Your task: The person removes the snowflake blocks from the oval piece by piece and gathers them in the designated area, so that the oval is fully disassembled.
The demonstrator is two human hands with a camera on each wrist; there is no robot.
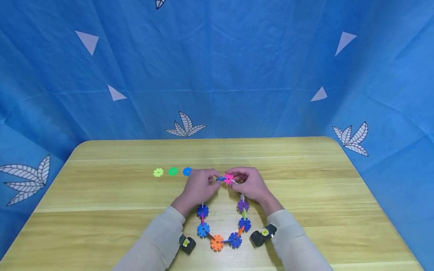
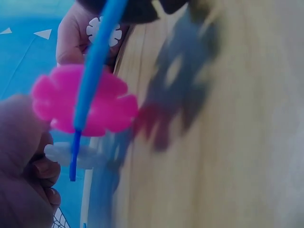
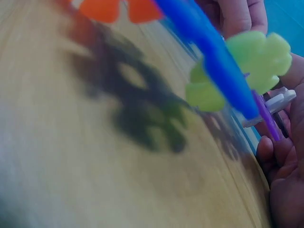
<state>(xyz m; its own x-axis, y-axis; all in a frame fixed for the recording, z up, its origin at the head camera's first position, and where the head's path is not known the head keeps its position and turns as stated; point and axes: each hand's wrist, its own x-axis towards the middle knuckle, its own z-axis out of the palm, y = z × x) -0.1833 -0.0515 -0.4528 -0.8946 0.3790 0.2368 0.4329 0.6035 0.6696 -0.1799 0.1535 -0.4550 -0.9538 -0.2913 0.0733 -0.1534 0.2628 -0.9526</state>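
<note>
Colourful notched plastic snowflake discs are linked edge to edge into a chain that curves in a loop toward the person. At the loop's far side my left hand (image 1: pixel 201 184) pinches a blue disc (image 1: pixel 221 178) between thumb and index finger. Right beside it, my right hand (image 1: pixel 251 183) grips a pink disc (image 1: pixel 228 178) with thumb and fingertips. A white disc (image 2: pixel 103 31) shows by the right hand's fingers in the left wrist view. Down the right side hang a purple disc (image 1: pixel 242 205) and a yellow-green disc (image 3: pixel 259 61); an orange disc (image 1: pixel 217 243) lies at the near end.
Left of the hands, a loose yellow-green disc (image 1: pixel 158 172), a green disc (image 1: pixel 173 171) and another blue disc (image 1: pixel 187 171) lie in a row on the wooden table (image 1: pixel 118 214). A blue patterned cloth (image 1: pixel 237 75) hangs behind the table's far edge.
</note>
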